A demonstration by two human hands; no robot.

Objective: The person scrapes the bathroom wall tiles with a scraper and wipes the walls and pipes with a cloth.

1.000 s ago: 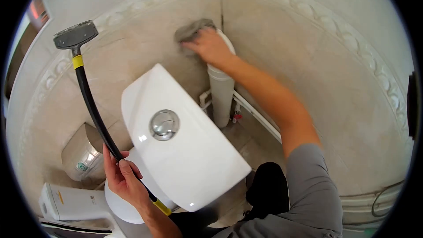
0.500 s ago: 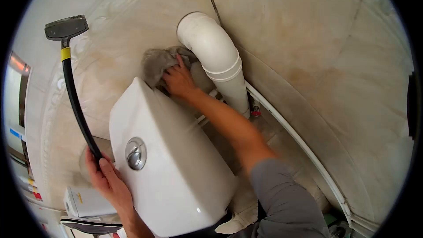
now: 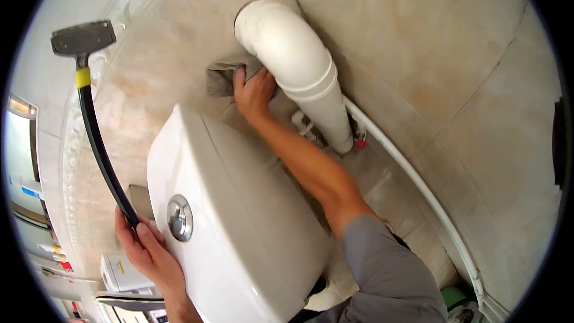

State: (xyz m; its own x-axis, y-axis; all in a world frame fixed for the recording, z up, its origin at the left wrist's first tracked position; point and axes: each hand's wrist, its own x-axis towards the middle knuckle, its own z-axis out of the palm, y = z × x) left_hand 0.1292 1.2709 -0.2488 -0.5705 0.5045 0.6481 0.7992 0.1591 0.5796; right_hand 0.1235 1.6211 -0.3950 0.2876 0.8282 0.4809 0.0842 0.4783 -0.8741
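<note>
My left hand (image 3: 146, 248) is closed round the lower end of a long black handle. It belongs to a scraper (image 3: 84, 39) with a wide dark head and a yellow band, held upright left of the white toilet tank (image 3: 251, 203). Reaching over the tank, my right hand (image 3: 256, 93) presses a crumpled grey cloth (image 3: 221, 78) on the tiled wall, beside the elbow of a thick white pipe (image 3: 293, 48). My fingers partly cover the cloth. A round chrome flush button (image 3: 179, 218) sits in the tank lid.
A thin white pipe (image 3: 418, 179) runs along the wall's foot at right, near a red valve handle (image 3: 360, 143). A white bin-like box (image 3: 122, 272) stands at lower left. Something green (image 3: 454, 296) lies at lower right.
My right hand has shifted with the cloth slightly up and right, closer to the pipe elbow; the cloth looks more bunched. My left hand still holds the scraper. The view has shifted a little.
</note>
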